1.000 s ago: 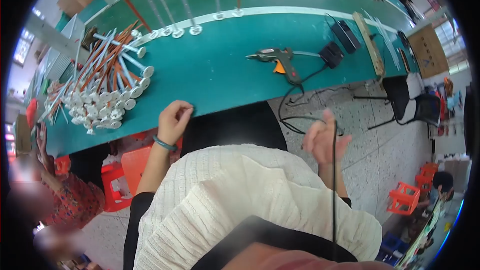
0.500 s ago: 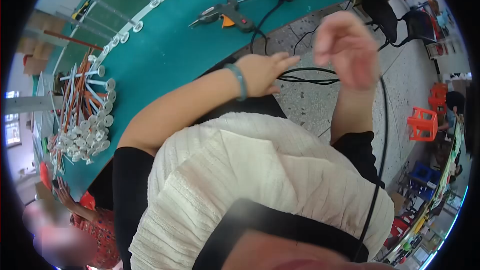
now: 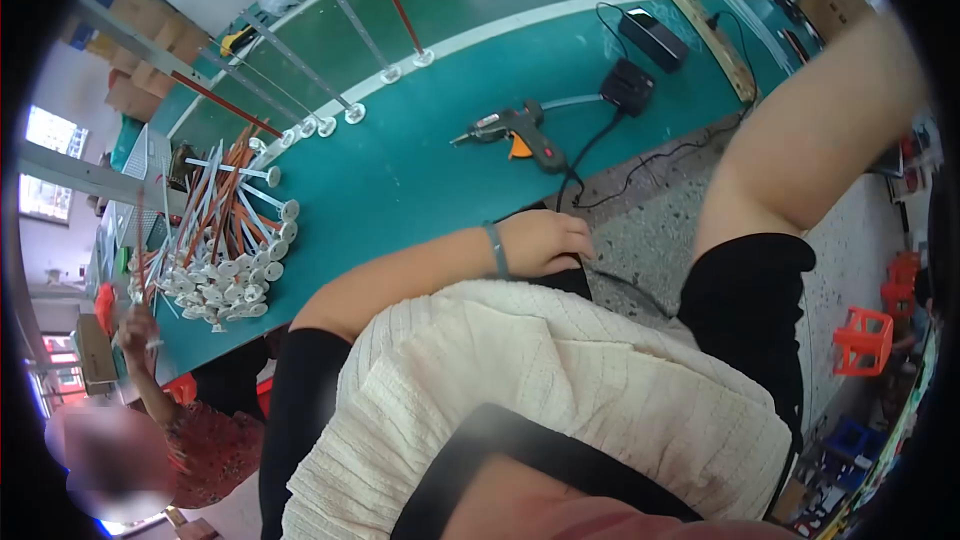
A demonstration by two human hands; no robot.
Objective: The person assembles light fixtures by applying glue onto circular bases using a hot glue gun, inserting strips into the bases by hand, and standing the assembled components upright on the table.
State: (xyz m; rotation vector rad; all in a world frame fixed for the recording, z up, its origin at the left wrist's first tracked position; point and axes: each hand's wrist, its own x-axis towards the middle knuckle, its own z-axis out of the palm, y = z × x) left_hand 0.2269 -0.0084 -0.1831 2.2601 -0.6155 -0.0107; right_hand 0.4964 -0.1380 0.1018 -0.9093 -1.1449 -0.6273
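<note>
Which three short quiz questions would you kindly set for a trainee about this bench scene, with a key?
1. What colour is the glue gun's trigger: (a) blue, (b) orange or (c) white?
2. True or false: the left hand is gripping the glue gun.
3. Fill in: the bracelet is worn on the ____ wrist.

Key:
1. b, orange.
2. False; it lies on the table, apart from the hand.
3. Left.

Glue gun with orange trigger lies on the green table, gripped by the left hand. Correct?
Not gripped: the head view shows the left hand apart from the glue gun, nearer the wearer's body. The orange trigger and green table are right.
</note>
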